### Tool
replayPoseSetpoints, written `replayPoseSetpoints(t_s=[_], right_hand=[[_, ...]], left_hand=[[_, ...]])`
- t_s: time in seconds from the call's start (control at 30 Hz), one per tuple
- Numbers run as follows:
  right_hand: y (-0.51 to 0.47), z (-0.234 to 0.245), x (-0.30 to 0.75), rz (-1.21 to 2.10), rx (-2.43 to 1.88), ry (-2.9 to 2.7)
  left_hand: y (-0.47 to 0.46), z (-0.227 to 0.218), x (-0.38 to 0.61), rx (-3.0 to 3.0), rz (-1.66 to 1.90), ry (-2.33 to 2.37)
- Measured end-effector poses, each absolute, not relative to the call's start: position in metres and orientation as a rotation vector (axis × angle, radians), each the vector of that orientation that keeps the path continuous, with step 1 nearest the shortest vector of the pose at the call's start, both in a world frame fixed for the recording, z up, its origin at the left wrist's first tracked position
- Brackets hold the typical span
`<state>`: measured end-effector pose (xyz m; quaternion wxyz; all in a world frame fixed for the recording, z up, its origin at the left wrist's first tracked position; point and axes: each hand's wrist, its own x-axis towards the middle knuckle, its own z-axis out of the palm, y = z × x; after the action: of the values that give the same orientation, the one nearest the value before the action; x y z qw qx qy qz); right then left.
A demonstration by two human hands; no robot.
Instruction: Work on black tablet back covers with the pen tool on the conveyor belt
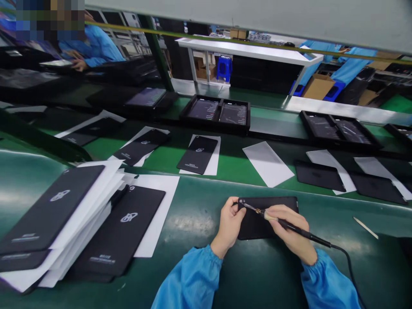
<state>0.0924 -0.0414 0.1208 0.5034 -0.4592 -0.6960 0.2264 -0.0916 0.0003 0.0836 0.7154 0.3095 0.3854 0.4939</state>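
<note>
A black tablet back cover [257,223] lies flat on the dark green bench in front of me. My left hand [229,225] grips its left edge near the top corner, fingers curled on it. My right hand [291,231] is closed around a thin corded tool [301,231] like a soldering iron. The tool's metal tip [246,206] touches the cover's upper left corner, right by my left fingertips. Both sleeves are blue.
A stack of black covers [48,210] layered with white sheets sits at left, another cover [120,231] beside it. A green conveyor [231,163] behind carries more covers, white sheets and black trays [215,112]. A thin pale stick [366,227] lies at right. Other people in blue work beyond.
</note>
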Motion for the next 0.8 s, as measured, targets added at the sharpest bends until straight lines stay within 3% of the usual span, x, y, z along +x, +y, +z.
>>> replayPoseSetpoints(t_s=[0.8], right_hand=[[-0.023, 0.139, 0.100, 0.621, -1.155, -1.776]], left_hand=[[0.000, 0.086, -0.093, 0.694, 1.079, 0.875]])
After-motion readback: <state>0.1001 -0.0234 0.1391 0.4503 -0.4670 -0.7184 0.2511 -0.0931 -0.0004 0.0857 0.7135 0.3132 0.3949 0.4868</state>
